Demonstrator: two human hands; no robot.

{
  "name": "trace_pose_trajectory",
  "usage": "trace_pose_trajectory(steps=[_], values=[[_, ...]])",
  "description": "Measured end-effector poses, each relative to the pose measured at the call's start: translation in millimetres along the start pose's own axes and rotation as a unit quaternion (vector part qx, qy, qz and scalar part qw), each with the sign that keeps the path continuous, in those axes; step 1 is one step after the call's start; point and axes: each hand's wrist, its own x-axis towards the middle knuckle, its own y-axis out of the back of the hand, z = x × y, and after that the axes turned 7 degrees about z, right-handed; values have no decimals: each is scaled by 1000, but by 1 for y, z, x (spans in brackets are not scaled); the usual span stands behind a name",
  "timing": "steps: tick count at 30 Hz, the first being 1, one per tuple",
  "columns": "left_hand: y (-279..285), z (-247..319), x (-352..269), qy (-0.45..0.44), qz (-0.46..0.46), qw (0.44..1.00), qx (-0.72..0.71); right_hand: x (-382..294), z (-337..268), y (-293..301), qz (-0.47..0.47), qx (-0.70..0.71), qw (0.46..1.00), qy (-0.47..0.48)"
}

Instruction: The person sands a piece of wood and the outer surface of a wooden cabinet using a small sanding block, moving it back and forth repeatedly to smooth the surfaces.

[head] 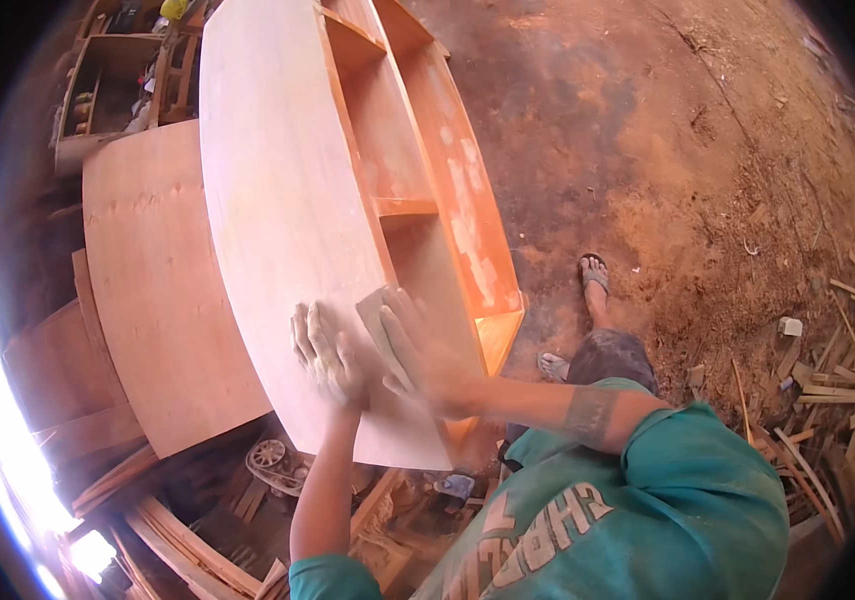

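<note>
A wooden cabinet lies in front of me with its pale plywood panel (pixel 277 187) facing up. Its framed compartments (pixel 390 135) open along the right side. My left hand (pixel 328 358) rests on the panel near its close end, holding nothing, with dust on its fingers. Beside it, my right hand (pixel 424 352) presses a flat brown piece that looks like sandpaper (pixel 373 315) against the panel's edge next to the compartments. The right hand is slightly blurred, and its palm hides part of the piece.
Another plywood sheet (pixel 161 277) lies left of the cabinet. An open wooden box (pixel 112 90) stands at the upper left. Cut boards (pixel 187 547) and a belt-driven machine part (pixel 270 457) lie below. Wood scraps (pixel 847 397) pile up on the dusty floor (pixel 660 187) at right.
</note>
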Motion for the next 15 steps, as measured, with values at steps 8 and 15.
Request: trace_pose_trajectory(steps=[8, 15], values=[[3, -1, -4, 7, -12, 1000, -3, 32, 11, 8, -19, 36, 998, -42], [2, 13, 12, -9, -23, 1000, -16, 118, 59, 11, 64, 51, 995, -56]])
